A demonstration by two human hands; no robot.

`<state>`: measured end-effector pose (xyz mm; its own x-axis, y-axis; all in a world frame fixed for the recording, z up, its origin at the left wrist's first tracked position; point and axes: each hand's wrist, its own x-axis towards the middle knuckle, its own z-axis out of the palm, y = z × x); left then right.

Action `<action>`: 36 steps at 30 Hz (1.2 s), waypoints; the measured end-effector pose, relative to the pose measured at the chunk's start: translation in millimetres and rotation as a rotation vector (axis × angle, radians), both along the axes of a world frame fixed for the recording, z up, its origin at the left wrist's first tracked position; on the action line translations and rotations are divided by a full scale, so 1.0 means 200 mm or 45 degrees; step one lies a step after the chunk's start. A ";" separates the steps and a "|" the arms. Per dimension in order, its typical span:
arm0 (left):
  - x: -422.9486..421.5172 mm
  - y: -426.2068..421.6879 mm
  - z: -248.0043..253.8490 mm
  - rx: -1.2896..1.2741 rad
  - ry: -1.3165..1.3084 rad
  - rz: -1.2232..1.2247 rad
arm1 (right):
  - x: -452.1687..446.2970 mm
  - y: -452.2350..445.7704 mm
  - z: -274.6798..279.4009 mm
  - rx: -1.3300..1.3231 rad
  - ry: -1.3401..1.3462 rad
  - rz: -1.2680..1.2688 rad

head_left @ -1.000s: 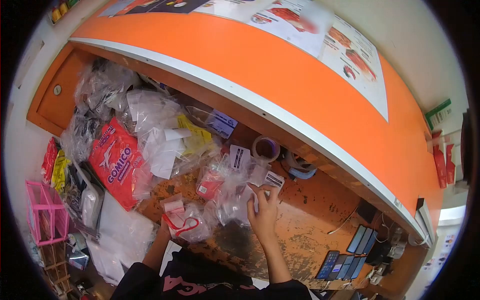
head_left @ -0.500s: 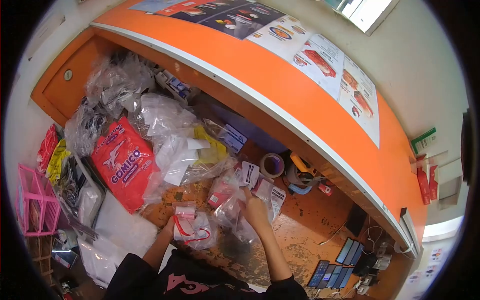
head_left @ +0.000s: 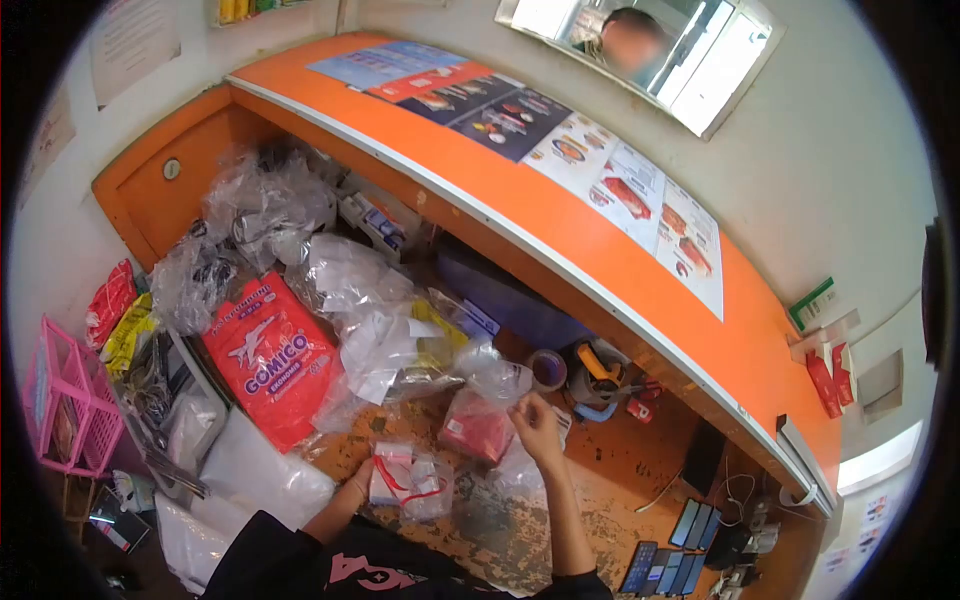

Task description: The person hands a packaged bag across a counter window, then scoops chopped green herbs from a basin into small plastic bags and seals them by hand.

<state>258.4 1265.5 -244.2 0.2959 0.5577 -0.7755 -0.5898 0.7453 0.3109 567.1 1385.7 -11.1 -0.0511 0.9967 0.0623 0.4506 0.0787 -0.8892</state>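
My left hand [head_left: 354, 486] holds the left edge of a small clear packet [head_left: 410, 482] with a red strap and pinkish-white contents, low over the worn orange desk [head_left: 480, 525]. My right hand [head_left: 537, 425] is closed at the edge of a crumpled clear plastic bag [head_left: 499, 381], its fingers together. Just left of that hand lies a red item in clear plastic [head_left: 473, 425]. More clear plastic is under my right wrist. A roll of tape [head_left: 547, 370] sits behind the right hand.
A red GOMICO bag [head_left: 272, 362] and a heap of clear bags [head_left: 270, 205] cover the left. Pink baskets [head_left: 75, 405] stand at far left. Several phones [head_left: 640, 566] and cables lie at right. An orange counter [head_left: 400, 125] overhangs the desk. A person [head_left: 628, 45] shows at the window.
The view has tilted up, showing the window. My right hand has moved from the white label to the crumpled clear bag, with its fingers now closed. My left hand still holds the packet.
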 end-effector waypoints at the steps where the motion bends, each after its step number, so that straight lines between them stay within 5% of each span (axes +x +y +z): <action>1: -0.03 -0.02 0.01 0.006 -0.004 -0.001 | -0.02 -0.02 0.08 0.123 0.122 -0.007; 5: -0.09 -0.08 0.05 0.030 -0.026 0.023 | -0.16 -0.18 0.84 0.144 0.303 -0.023; 9: -0.11 -0.04 0.12 0.082 -0.073 0.020 | -0.09 -0.25 1.28 0.587 0.478 0.052; 12: -0.12 -0.02 0.20 0.130 -0.111 -0.001 | -0.17 -0.11 1.60 0.528 0.551 -0.642; 15: -0.14 0.01 0.30 0.185 -0.143 -0.026 | -0.10 0.05 1.84 0.694 1.217 0.342; 17: -0.14 0.03 0.38 0.215 -0.171 -0.069 | 0.03 0.25 1.94 0.687 1.047 0.618; 23: -0.06 0.12 0.53 0.310 -0.308 -0.171 | -0.14 0.63 2.13 1.018 0.792 0.299; 31: -0.03 0.24 0.63 0.375 -0.387 -0.218 | 0.14 1.42 1.98 0.365 0.879 -0.185; 36: -0.10 0.27 0.66 0.386 -0.374 -0.203 | 0.10 1.58 1.74 0.399 0.593 -0.190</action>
